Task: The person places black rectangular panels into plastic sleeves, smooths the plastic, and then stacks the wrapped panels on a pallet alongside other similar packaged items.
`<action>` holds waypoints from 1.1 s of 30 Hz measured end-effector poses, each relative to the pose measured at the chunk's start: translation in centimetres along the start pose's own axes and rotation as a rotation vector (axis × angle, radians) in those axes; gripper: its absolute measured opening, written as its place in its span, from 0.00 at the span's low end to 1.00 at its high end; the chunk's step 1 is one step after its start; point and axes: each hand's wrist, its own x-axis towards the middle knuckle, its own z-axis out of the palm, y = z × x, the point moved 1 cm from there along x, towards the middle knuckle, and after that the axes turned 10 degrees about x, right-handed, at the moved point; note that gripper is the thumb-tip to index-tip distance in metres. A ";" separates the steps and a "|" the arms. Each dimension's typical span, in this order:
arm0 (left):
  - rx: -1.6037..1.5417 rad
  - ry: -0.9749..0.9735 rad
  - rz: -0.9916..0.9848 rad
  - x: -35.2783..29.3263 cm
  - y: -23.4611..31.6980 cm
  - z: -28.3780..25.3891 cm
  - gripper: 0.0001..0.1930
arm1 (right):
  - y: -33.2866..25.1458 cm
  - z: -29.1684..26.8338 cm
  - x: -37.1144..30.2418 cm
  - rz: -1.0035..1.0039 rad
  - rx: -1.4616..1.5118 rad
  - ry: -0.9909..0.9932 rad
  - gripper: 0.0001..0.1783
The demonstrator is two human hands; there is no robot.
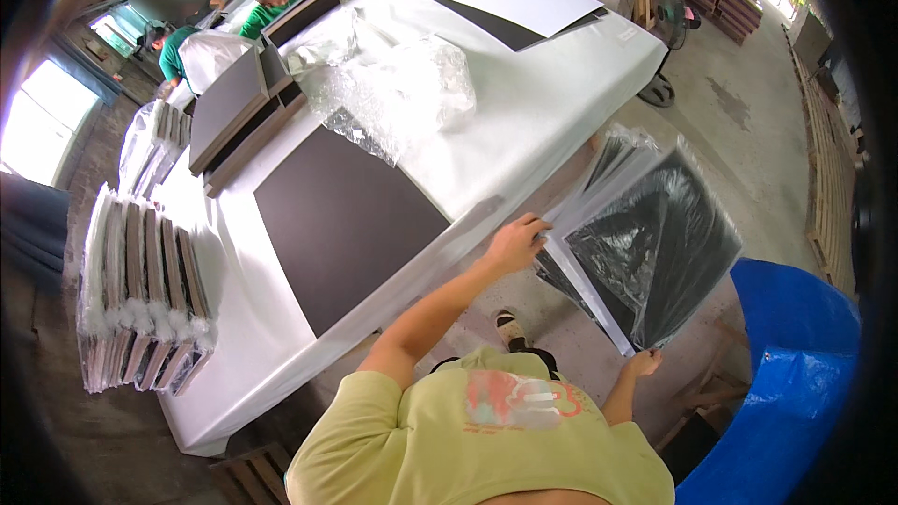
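At the right, beside the table, I hold a dark flat panel in a clear plastic sleeve (645, 238), tilted. My left hand (520, 241) is closed on its upper left edge. The fingers of my right hand (643, 364) pinch its lower corner. More plastic-wrapped dark panels (608, 164) show behind it, partly hidden. To the left of my left hand a bare dark board (346, 224) lies flat on the white-covered table (524, 122). Crumpled clear plastic wrap (402, 84) lies at the board's far corner.
Dark boards (234, 117) are stacked at the table's far left. Wrapped panels (140, 290) stand at its left end. A white sheet (524, 0) overlaps a black one at the far end. A blue tarp (795, 374) is right; a fan (669, 23) stands beyond. Two people work at back left.
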 end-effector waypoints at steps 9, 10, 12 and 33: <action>0.099 0.330 -0.382 2.1 -9.4 -8.8 0.06 | 2.5 3.3 2.0 -0.081 -0.187 -0.155 0.11; 0.111 0.368 -0.429 2.5 -9.8 -9.7 0.06 | 2.6 3.3 1.9 -0.135 -0.188 -0.176 0.10; 0.123 0.413 -0.478 3.5 -10.7 -10.9 0.09 | 2.7 3.1 1.7 -0.081 -0.259 -0.244 0.14; 0.024 0.502 -0.620 16.4 -23.7 -15.8 0.11 | -44.7 19.9 -24.9 -0.941 0.506 -1.316 0.17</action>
